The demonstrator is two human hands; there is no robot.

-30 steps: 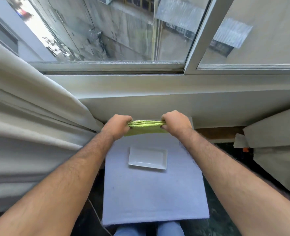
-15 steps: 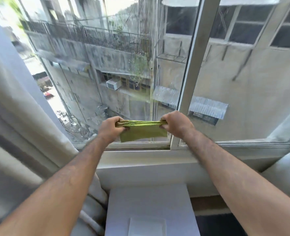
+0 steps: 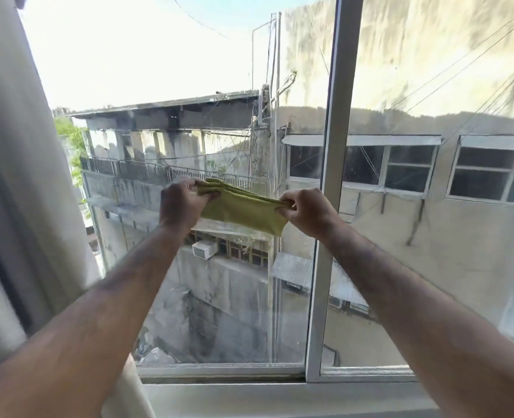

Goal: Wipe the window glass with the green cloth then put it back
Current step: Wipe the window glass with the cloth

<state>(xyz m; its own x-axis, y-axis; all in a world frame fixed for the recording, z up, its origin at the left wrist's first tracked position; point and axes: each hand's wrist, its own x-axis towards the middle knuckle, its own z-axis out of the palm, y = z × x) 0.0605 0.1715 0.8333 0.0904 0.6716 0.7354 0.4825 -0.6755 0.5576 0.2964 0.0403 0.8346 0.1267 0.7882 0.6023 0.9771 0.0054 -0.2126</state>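
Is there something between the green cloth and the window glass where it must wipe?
Nothing visible. Both hands, left hand and right hand, hold the green cloth stretched before the window glass; the curtain hangs aside at left.

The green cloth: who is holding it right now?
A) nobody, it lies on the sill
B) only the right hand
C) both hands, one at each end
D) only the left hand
C: the left hand and the right hand each pinch one end of the green cloth, held up before the window glass.
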